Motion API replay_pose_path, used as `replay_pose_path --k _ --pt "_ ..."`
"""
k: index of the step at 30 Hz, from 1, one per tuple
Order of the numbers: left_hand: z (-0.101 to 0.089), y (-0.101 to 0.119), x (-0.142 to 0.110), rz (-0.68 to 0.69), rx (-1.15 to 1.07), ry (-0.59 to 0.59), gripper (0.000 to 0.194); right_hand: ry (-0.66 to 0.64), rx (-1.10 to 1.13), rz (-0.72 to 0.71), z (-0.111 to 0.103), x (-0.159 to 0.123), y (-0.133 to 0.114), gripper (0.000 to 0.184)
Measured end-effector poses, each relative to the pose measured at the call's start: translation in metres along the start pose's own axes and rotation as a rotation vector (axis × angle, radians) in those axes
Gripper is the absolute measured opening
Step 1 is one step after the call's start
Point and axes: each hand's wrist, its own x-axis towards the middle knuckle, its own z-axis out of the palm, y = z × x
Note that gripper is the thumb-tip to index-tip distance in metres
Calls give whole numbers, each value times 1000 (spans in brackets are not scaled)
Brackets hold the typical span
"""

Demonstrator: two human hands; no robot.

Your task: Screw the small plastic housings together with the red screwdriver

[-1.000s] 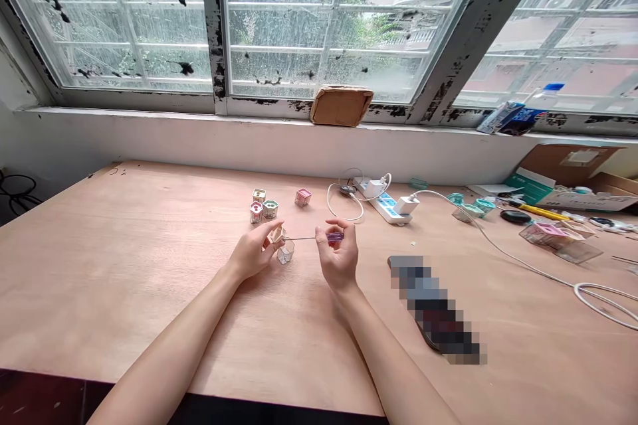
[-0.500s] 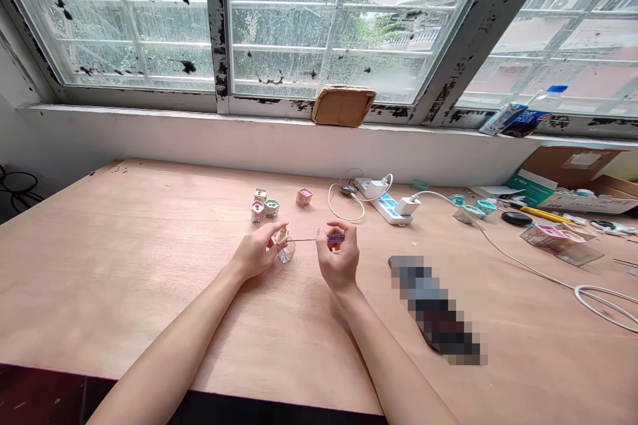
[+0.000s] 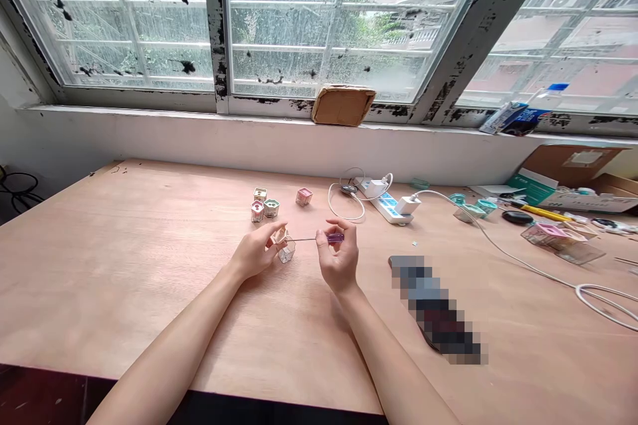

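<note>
My left hand (image 3: pixel 256 251) is closed on a small clear box (image 3: pixel 286 252) whose cream lid (image 3: pixel 281 236) stands tilted up at my fingertips. In my right hand (image 3: pixel 339 254) is a screwdriver (image 3: pixel 335 238) with a purple handle, held level in a closed grip. Its thin metal shaft points left, and the tip meets the lid near my left fingers; the exact contact is too small to make out. Beyond my left hand sit several small clear boxes with coloured lids, a green-lidded box (image 3: pixel 272 208) among them. A pink-lidded box (image 3: pixel 304 197) stands apart to their right.
A white power strip (image 3: pixel 386 202) with plugged-in chargers lies at the back, its white cable (image 3: pixel 523 275) running right. A pixelated dark object (image 3: pixel 436 312) lies right of my right arm. Farther right are teal and pink parts, a yellow-handled tool (image 3: pixel 543 214) and an open carton (image 3: pixel 573 189).
Almost nothing differs. Both hands keep their places, and the lid and the screwdriver have shifted only very slightly.
</note>
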Motion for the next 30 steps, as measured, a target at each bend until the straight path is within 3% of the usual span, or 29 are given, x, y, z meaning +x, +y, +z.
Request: replay_pose_path --k 4,10,20,30 --pt "-1 0 0 -12 0 4 41 -18 28 2 -2 0 0 22" --pt "-2 0 1 -10 -6 46 42 7 -34 128 -2 1 3 23" --pt "-3 2 1 -3 2 46 42 11 11 34 -1 0 1 19" --pt "-3 2 1 0 11 38 41 31 -47 133 0 3 2 22"
